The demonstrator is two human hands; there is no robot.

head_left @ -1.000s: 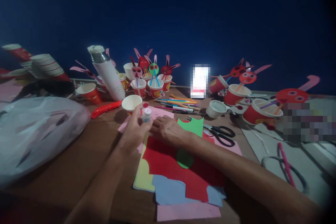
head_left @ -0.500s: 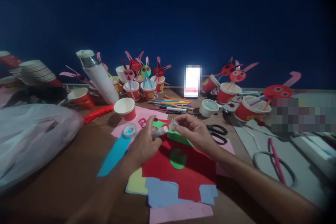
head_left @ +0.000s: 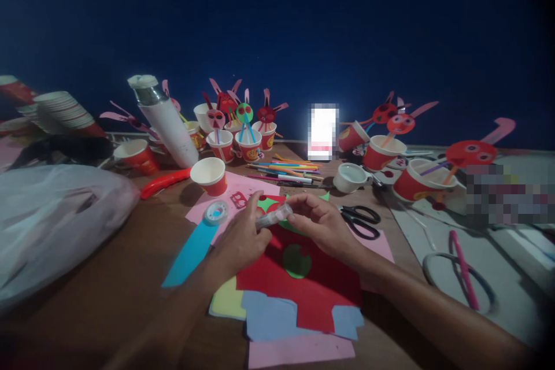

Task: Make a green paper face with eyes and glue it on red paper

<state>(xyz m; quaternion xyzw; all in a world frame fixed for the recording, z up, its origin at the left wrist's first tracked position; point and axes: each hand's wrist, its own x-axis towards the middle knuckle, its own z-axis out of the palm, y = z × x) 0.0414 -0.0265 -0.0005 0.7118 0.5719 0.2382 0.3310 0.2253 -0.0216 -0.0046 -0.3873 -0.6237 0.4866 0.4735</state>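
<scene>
Both my hands meet over a stack of coloured paper sheets (head_left: 303,295) on the brown table. My left hand (head_left: 240,240) grips the body of a small clear glue tube (head_left: 271,218). My right hand (head_left: 318,221) pinches the tube's cap end with its fingertips. Under the hands lies a red sheet (head_left: 321,283) with a green paper circle (head_left: 297,260) on it. A roll of tape (head_left: 215,213) and a blue paper strip (head_left: 188,253) lie just left of my left hand.
Red paper cups with paper bunny faces (head_left: 243,127) stand at the back, more at the right (head_left: 416,176). Black scissors (head_left: 359,221), pens (head_left: 286,172), a white bottle (head_left: 162,121), a red knife (head_left: 165,183), a plastic bag (head_left: 52,219) and stacked cups (head_left: 63,110) surround the work area.
A second ago my left hand held the tube upright by a cup. Both hands then came nearer over the red sheet, with the tube lying level. The tape and blue strip became visible.
</scene>
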